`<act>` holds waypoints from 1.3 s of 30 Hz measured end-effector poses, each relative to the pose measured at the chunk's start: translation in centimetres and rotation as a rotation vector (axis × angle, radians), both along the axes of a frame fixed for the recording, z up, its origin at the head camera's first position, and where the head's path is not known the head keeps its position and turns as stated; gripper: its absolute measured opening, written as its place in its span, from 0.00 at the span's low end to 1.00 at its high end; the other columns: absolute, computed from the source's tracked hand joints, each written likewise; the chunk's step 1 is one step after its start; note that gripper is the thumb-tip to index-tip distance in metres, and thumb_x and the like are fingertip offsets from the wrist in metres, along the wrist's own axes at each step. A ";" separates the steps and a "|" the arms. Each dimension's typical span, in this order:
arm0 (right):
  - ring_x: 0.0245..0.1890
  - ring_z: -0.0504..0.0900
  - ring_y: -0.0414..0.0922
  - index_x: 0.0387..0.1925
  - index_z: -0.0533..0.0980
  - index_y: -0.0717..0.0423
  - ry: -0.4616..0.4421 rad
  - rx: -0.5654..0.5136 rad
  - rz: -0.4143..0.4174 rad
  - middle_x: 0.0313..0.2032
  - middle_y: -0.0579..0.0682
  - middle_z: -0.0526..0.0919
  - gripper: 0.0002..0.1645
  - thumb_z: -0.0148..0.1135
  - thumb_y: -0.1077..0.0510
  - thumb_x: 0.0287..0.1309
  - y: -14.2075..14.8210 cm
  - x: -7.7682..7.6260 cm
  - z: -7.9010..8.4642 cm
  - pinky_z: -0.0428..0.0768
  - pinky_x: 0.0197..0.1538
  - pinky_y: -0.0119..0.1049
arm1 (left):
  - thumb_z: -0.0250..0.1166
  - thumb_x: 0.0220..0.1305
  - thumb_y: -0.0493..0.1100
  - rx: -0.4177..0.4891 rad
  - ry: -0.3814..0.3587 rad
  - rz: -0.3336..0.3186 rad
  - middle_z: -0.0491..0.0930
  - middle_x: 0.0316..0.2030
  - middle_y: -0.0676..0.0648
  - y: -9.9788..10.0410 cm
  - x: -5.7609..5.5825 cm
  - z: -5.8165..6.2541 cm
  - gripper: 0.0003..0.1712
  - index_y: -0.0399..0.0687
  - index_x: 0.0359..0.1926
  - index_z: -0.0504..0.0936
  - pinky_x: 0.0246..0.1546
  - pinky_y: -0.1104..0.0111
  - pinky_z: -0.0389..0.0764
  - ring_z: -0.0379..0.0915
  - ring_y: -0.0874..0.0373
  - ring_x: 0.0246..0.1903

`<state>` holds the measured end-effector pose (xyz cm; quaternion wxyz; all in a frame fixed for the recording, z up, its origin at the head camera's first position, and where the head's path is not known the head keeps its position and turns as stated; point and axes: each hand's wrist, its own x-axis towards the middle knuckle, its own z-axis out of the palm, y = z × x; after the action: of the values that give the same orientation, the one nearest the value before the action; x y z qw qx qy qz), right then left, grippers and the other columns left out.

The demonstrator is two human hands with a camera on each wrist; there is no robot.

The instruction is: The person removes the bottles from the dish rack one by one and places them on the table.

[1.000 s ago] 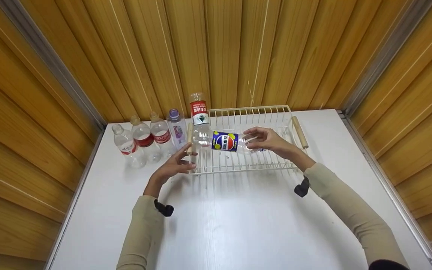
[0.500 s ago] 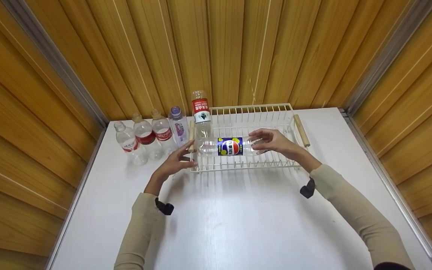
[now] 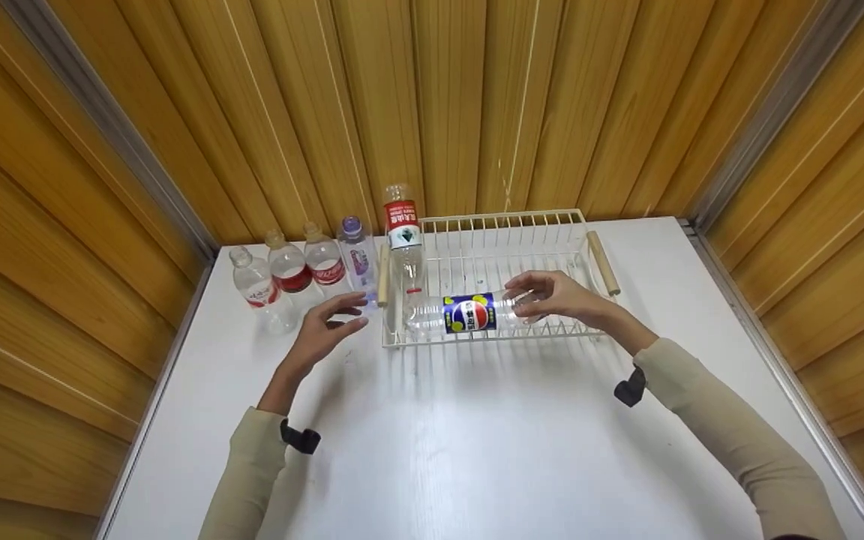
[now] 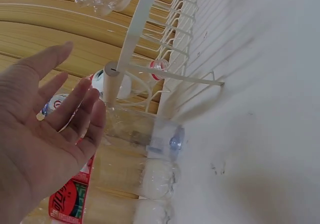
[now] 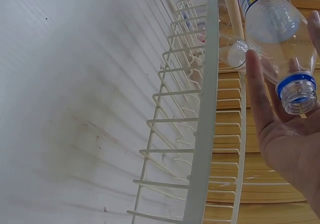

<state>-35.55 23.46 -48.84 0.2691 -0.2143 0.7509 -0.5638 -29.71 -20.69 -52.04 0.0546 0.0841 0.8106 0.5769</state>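
Note:
My right hand (image 3: 563, 298) grips a clear plastic bottle (image 3: 469, 313) with a blue label, held lengthwise over the front of a white wire dish rack (image 3: 507, 262). The right wrist view shows the fingers around its neck end, with a blue ring (image 5: 296, 84) below the uncapped mouth. My left hand (image 3: 323, 330) is off to the rack's left, fingers relaxed and parted, holding nothing. It hovers near the left wooden handle (image 3: 383, 276). A clear bottle with a red and white label (image 3: 403, 232) stands neck down in the rack's left end.
Several uncapped clear bottles stand upright left of the rack, among them a red-labelled bottle (image 3: 293, 279) and a purple-necked bottle (image 3: 358, 259). Another wooden handle (image 3: 603, 262) is on the rack's right end. Wood-patterned walls (image 3: 447, 97) enclose the white table (image 3: 432, 450).
The blue-labelled bottle has moved right and toward the rack's front edge in my right hand. My left hand has come away from the left handle, moving left.

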 end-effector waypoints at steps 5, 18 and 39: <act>0.51 0.86 0.46 0.65 0.72 0.65 -0.004 -0.004 0.029 0.62 0.69 0.77 0.34 0.73 0.59 0.59 -0.4 0.5 0.0 0.88 0.51 0.43 | 0.67 0.70 0.44 -0.047 0.010 -0.184 0.77 0.66 0.39 1.0 0.4 1.7 0.29 0.45 0.70 0.75 0.62 0.54 0.80 0.75 0.42 0.64; 0.57 0.83 0.53 0.60 0.76 0.62 0.076 -0.017 0.095 0.58 0.61 0.82 0.32 0.77 0.60 0.54 -1.3 1.7 0.6 0.85 0.54 0.35 | 0.72 0.65 0.46 -0.089 0.012 -0.534 0.77 0.67 0.41 4.5 0.6 3.1 0.35 0.48 0.71 0.74 0.61 0.54 0.79 0.76 0.47 0.60; 0.59 0.81 0.57 0.59 0.79 0.54 0.266 0.070 0.112 0.58 0.57 0.83 0.35 0.81 0.59 0.48 -2.1 2.7 1.6 0.84 0.54 0.35 | 0.78 0.57 0.48 -0.312 0.013 -0.590 0.79 0.64 0.44 6.2 0.8 4.7 0.42 0.57 0.72 0.73 0.63 0.50 0.77 0.76 0.49 0.58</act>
<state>-32.81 21.31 -47.19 0.2055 -0.3189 0.7860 -0.4881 -28.96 -14.48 -47.37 0.2265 0.3092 0.8304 0.4045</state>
